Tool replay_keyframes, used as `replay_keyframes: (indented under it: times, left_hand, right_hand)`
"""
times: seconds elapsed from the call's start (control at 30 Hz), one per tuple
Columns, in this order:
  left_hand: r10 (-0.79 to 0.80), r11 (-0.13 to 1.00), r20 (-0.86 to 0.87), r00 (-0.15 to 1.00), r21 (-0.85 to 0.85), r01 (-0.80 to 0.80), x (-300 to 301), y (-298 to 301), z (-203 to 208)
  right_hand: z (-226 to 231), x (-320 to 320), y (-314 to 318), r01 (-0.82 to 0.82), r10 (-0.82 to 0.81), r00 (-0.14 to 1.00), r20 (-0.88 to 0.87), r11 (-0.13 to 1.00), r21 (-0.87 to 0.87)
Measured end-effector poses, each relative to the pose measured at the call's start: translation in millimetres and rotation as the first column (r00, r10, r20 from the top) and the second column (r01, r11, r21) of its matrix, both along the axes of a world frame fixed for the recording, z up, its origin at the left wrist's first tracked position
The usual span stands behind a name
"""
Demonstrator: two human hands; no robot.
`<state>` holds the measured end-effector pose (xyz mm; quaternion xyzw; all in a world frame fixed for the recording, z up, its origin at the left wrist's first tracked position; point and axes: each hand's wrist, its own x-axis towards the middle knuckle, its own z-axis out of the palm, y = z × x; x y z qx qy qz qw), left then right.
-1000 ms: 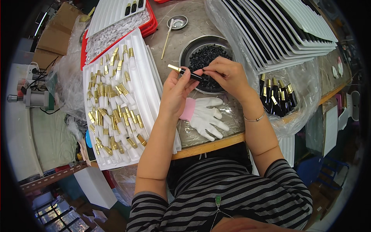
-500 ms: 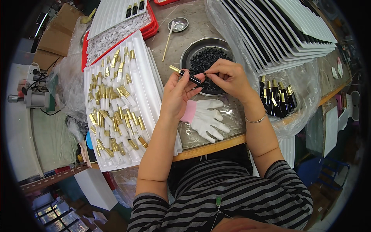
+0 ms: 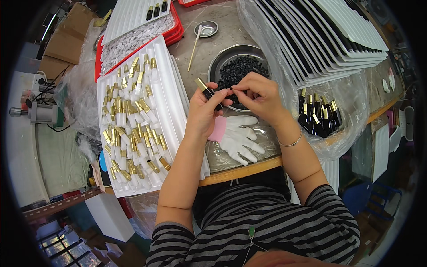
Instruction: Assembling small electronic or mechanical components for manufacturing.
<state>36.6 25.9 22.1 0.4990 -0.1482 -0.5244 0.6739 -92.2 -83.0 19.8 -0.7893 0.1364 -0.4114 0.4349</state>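
Observation:
A slim black tube with a gold end point(image 3: 208, 92) lies tilted in my left hand point(image 3: 203, 107), its gold end pointing up and away to the left. My right hand point(image 3: 260, 95) is closed in a pinch, thumb and forefinger meeting beside my left thumb. A dark speck shows between those fingertips, apparently a small black piece like those in the bowl. Both hands are over the near side of a round metal bowl point(image 3: 213, 66) heaped with small black pieces point(image 3: 240, 69). Below them, a white glove with a pink cuff point(image 3: 238, 138) rests on the plastic-covered table.
A white tray point(image 3: 178, 120) of gold-and-white brush-like pieces point(image 3: 133, 111) stands left. Behind it is a red tray point(image 3: 175, 33) of white bits. At right, black tubes point(image 3: 318, 111) lie on clear plastic below stacked white trays point(image 3: 311, 44). A small dish point(image 3: 209, 29) holds a stick.
My right hand has moved slightly left, bringing its fingertips to my left thumb. The black tube has turned steeper in my left hand.

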Motion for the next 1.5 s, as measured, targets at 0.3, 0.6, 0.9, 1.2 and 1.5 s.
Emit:
replay_keyframes:
  times: [0.3, 0.6, 0.9, 1.2, 1.5]
  left_hand:
    - [0.109, 0.994, 0.208, 0.972, -0.008, -0.109, -5, -2, 3]
    - [0.149, 0.989, 0.420, 0.895, -0.052, -0.141, -11, -1, 9]
    - [0.123, 0.991, 0.412, 0.903, -0.099, -0.089, -11, -2, 3]
    - [-0.007, 0.994, 0.415, 0.910, -0.097, 0.052, -11, -1, 5]
    - [-0.054, 0.995, 0.440, 0.897, -0.050, 0.085, -11, -1, 8]
  right_hand:
    - [1, 3, 1, 0.089, -0.082, 0.996, 0.037, 0.944, -0.319]
    - [4, -2, -1, 0.015, -0.022, 0.998, -0.054, 0.991, -0.136]
    - [1, -9, -16, -0.159, 0.160, 0.987, -0.031, 0.987, 0.010]
    - [8, -17, -24, -0.299, 0.343, 0.934, -0.098, 0.903, 0.310]
    - [8, -18, -28, -0.345, 0.400, 0.908, -0.127, 0.883, 0.320]
